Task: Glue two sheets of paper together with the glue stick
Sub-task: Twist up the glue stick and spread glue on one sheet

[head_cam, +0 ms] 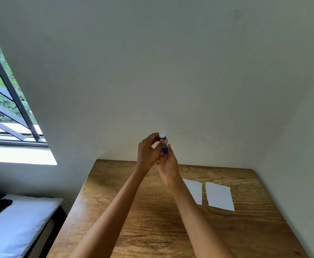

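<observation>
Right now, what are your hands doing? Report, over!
Left hand and right hand both on glue stick, held up above table. Two paper sheets flat, apart, unglued. Nothing in the way.

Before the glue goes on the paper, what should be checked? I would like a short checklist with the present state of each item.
1. Glue stick held firmly: ok, both hands grip it, left hand near the top, right hand on the blue body.
2. Cap removed: not ok, the white cap looks still on.
3. Two sheets ready: ok, left sheet and right sheet lie flat on the table, apart.
4. Left sheet fully clear: not ok, the right forearm covers part of it.
5. Glue extended: cannot tell.
</observation>
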`<state>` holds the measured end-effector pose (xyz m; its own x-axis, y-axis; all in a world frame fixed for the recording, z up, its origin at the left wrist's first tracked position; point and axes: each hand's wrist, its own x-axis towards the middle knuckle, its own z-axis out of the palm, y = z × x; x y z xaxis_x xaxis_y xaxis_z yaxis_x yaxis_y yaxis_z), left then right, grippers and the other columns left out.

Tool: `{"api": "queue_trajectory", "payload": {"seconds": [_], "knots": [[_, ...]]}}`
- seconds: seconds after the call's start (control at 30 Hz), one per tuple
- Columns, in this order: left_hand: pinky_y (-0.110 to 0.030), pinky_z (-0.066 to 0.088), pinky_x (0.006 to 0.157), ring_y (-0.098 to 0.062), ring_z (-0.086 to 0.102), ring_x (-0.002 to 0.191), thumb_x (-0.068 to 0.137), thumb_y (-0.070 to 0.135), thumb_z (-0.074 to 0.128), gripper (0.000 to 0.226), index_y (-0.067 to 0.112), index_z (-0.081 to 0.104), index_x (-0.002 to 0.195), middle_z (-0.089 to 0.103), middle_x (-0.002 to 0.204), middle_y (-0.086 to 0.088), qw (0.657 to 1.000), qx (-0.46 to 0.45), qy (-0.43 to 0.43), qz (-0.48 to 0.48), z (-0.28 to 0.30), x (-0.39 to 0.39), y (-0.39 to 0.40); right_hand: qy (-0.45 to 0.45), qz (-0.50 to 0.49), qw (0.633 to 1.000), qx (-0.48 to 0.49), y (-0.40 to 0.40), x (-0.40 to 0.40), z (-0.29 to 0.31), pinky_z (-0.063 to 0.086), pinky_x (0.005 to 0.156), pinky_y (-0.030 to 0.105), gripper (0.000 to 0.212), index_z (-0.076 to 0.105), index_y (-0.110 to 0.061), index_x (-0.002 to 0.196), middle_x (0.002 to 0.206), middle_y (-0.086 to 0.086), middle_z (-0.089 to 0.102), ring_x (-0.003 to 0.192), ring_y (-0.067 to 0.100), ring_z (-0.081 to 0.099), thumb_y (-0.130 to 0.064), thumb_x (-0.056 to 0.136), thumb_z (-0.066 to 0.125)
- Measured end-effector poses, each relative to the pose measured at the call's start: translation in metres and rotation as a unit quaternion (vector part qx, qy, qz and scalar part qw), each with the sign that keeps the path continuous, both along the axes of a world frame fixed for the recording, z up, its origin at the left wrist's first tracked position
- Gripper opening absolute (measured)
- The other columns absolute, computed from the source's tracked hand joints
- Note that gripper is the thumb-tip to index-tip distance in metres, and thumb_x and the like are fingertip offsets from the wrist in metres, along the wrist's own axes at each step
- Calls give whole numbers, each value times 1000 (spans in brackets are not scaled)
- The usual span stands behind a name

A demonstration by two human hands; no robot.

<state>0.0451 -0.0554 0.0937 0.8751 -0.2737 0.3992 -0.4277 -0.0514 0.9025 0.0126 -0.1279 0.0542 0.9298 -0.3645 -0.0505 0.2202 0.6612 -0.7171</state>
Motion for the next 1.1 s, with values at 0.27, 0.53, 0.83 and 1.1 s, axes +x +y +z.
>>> {"api": "queue_trajectory", "payload": {"seconds": [0.27, 0.53, 0.83, 1.1], "knots": [[-4, 46, 63, 3, 66, 75, 85, 14, 64, 14, 19, 67, 97, 72, 93, 5, 999, -12, -34, 13, 12, -3, 7, -83, 91, 992, 32, -5, -9, 12, 45, 54, 21, 32, 61, -13, 96, 64, -3, 60, 58, 7, 54, -32, 96, 36], [-2, 45, 68, 9, 65, 81, 85, 10, 62, 18, 21, 66, 99, 71, 90, 10, 998, 2, -45, -31, 13, 0, -3, -25, 122, 992, 0, -23, -3, 15, 35, 43, 19, 42, 60, -17, 64, 48, -4, 47, 44, 6, 42, -50, 86, 47], [-8, 48, 79, 4, 66, 90, 86, 13, 63, 24, 35, 63, 93, 72, 90, 11, 998, -16, -23, -56, 13, 1, -4, -32, 105, 994, 27, -26, -5, 7, 39, 44, 21, 34, 61, -15, 70, 50, -3, 51, 45, 8, 46, -40, 88, 46], [-5, 47, 70, 8, 64, 79, 85, 12, 63, 17, 17, 68, 101, 71, 93, 5, 1000, -18, -10, -4, 5, 3, -1, -57, 80, 994, 50, -9, -3, -3, 47, 54, 22, 30, 60, -15, 99, 72, -1, 63, 64, 9, 58, -34, 95, 37]]}}
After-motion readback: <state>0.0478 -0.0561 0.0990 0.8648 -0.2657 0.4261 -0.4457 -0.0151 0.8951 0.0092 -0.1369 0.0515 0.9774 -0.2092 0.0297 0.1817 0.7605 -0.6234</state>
